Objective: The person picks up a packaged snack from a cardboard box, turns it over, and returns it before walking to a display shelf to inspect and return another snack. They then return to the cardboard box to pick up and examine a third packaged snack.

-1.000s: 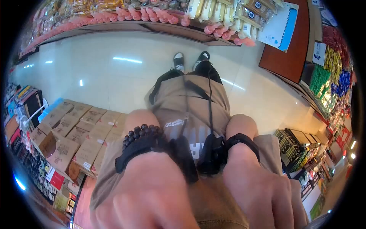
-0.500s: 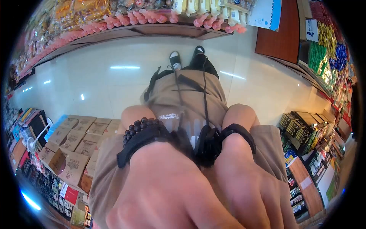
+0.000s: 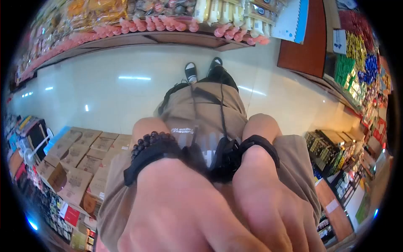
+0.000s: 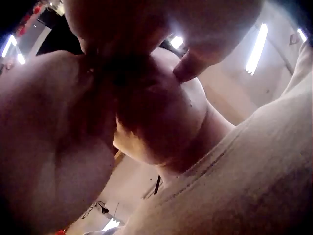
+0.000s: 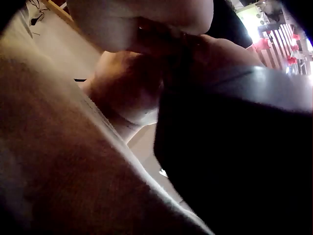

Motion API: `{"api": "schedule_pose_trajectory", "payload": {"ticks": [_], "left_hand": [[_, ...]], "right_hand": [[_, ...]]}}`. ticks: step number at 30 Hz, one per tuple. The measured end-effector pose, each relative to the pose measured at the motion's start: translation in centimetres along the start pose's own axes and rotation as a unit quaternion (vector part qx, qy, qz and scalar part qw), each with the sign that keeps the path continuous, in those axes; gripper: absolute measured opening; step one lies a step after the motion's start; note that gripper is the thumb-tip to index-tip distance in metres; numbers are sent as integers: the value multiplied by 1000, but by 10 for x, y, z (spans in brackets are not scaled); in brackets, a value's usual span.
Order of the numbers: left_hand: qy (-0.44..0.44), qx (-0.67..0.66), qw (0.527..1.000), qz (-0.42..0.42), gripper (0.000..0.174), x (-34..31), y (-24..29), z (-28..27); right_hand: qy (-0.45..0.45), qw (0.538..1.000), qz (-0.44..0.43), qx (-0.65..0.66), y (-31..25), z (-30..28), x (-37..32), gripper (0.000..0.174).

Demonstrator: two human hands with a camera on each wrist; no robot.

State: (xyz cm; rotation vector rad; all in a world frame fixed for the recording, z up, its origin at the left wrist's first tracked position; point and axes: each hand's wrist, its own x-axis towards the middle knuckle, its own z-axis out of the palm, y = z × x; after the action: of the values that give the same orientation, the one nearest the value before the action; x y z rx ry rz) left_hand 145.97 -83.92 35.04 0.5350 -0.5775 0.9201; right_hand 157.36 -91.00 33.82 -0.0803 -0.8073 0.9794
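Note:
Both hands are raised close to the head camera at its lower edge. My left hand (image 3: 180,210), with a dark bead bracelet (image 3: 154,140) and a black strap (image 3: 153,161) at the wrist, shows its back. Beside it lies the back of my right hand (image 3: 273,206), wearing another black strap (image 3: 262,145). Their fingertips run out of the head view. In the left wrist view, fingers (image 4: 195,63) come close to the wearer's head and neck (image 4: 215,122). A dark shape (image 5: 234,161) covers much of the right wrist view; I cannot tell what either hand holds.
A brown shirt (image 3: 201,101) and dark cords (image 3: 222,109) hang below the hands. Cardboard boxes (image 3: 75,180) stand at the left. A shelf of packaged goods (image 3: 159,21) crosses the top, above the tiled floor (image 3: 100,88). More goods (image 3: 327,155) line the right.
My hands have drawn closer together, with the left moving rightward until the gap between them narrowed. The surroundings have shifted slightly in the head view.

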Motion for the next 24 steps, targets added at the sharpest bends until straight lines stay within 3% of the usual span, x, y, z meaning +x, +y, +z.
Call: {"api": "schedule_pose_trajectory", "payload": {"ticks": [24], "left_hand": [[12,13,1000,-23,24,10,-4,-6]], "right_hand": [[3,998,-39,-42,-12,-15,-2,24]]}}
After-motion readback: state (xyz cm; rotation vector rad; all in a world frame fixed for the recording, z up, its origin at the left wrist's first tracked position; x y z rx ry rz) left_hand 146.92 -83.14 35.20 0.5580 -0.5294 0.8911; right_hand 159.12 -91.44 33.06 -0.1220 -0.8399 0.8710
